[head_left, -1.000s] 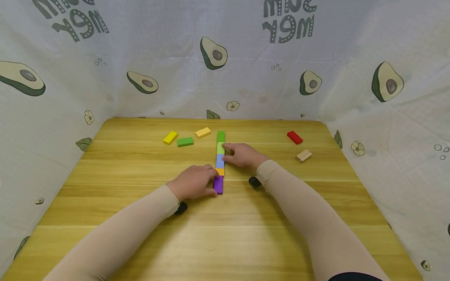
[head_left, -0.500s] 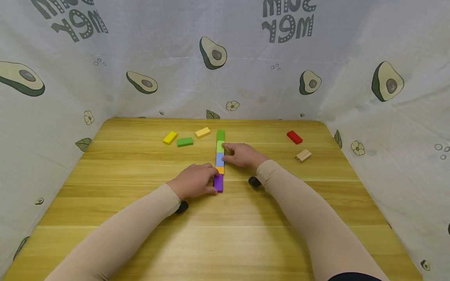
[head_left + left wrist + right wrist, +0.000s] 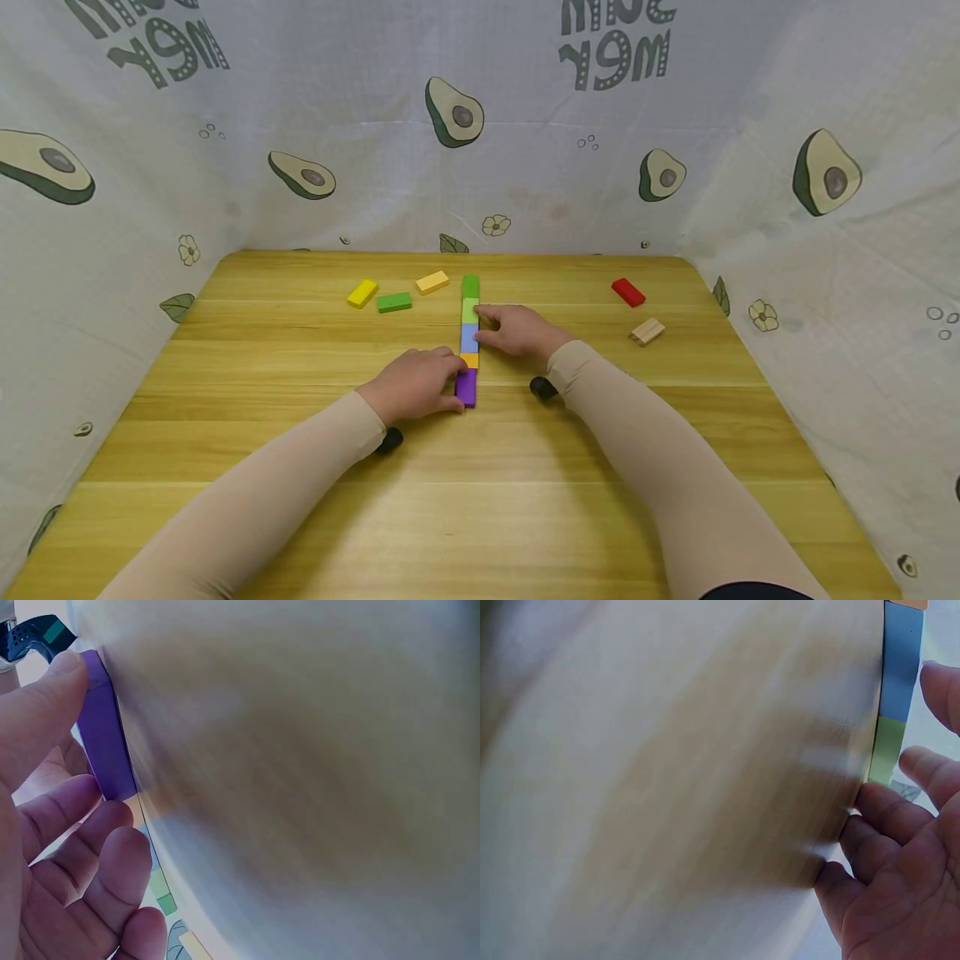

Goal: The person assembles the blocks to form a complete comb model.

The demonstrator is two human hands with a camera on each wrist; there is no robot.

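A straight row of coloured blocks runs away from me in the head view. Nearest is a purple block point(image 3: 466, 388), then an orange block point(image 3: 468, 361), a blue block point(image 3: 469, 337), a light green block point(image 3: 470, 310) and a green block point(image 3: 470, 287). My left hand point(image 3: 416, 385) pinches the purple block, its thumb at the near end and a finger by the far end, as the left wrist view confirms. On the row's other side, my right hand point(image 3: 521, 330) rests with relaxed fingers beside the blue and light green blocks; contact is hard to tell.
Left of the row's far end lie a yellow block point(image 3: 363, 293), another green block point(image 3: 394, 302) and a pale yellow block point(image 3: 432, 283). Toward the right are a red block point(image 3: 628, 292) and a plain wood block point(image 3: 647, 332). Patterned cloth point(image 3: 555, 183) encloses the table point(image 3: 465, 517).
The whole row has slid slightly away from me, with my left hand moving along at its purple end. My right hand has stayed nearly still. The loose blocks have not moved.
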